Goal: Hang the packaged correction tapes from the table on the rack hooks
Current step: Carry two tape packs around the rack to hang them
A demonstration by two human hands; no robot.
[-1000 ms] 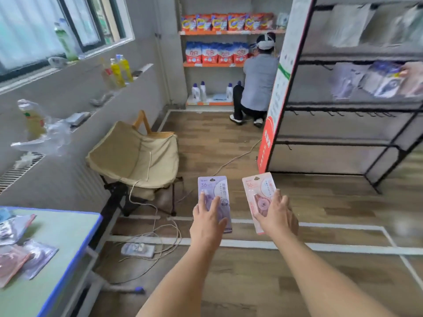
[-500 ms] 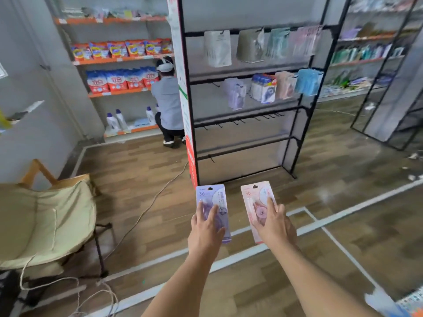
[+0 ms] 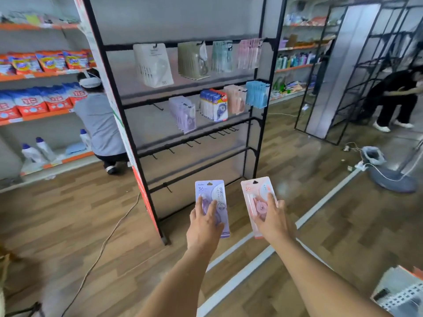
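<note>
My left hand (image 3: 204, 223) grips a purple packaged correction tape (image 3: 210, 191) upright, and my right hand (image 3: 273, 218) grips a pink packaged correction tape (image 3: 255, 191) beside it. Both packs are held out in front of the black rack (image 3: 258, 124), below its lowest bar. On the rack's second row hang purple packs (image 3: 183, 113), blue-and-white packs (image 3: 214, 105), pink packs (image 3: 235, 101) and light blue packs (image 3: 257, 93). The third row carries several bare hooks (image 3: 215, 135). The table is out of view.
A crouching person (image 3: 98, 124) works at the orange shelves left of the rack. Another person (image 3: 396, 99) bends by a black frame at the right. A cable (image 3: 107, 239) runs across the wooden floor. A fan base (image 3: 391, 179) and a power strip lie at the right.
My view has swung right from the table and chair to face the rack, which is now closer. Both hands keep holding their packs in the same way.
</note>
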